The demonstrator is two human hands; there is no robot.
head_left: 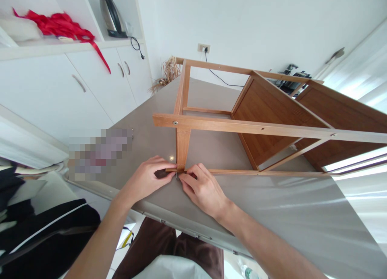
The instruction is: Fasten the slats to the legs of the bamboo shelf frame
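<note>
A wooden shelf frame (211, 125) lies on its side on a grey table. At its near lower corner, my left hand (151, 176) pinches the end of the bottom rail between thumb and fingers. My right hand (201, 186) is closed at the same corner, just right of the upright crosspiece (182, 150). A tiny dark metallic piece (177, 175) shows between the fingertips of both hands, too small to name. What the right fingers grip is hidden. A screw head (175, 123) sits in the upper rail above.
The grey table (242, 206) runs beneath the frame. Wooden panels (269, 121) slant inside the frame toward the right. A blurred-out pack (101, 152) lies left. Behind are a kettle (111, 17), red ribbon (60, 25), dried stalks (169, 71) and a plugged cord (216, 75).
</note>
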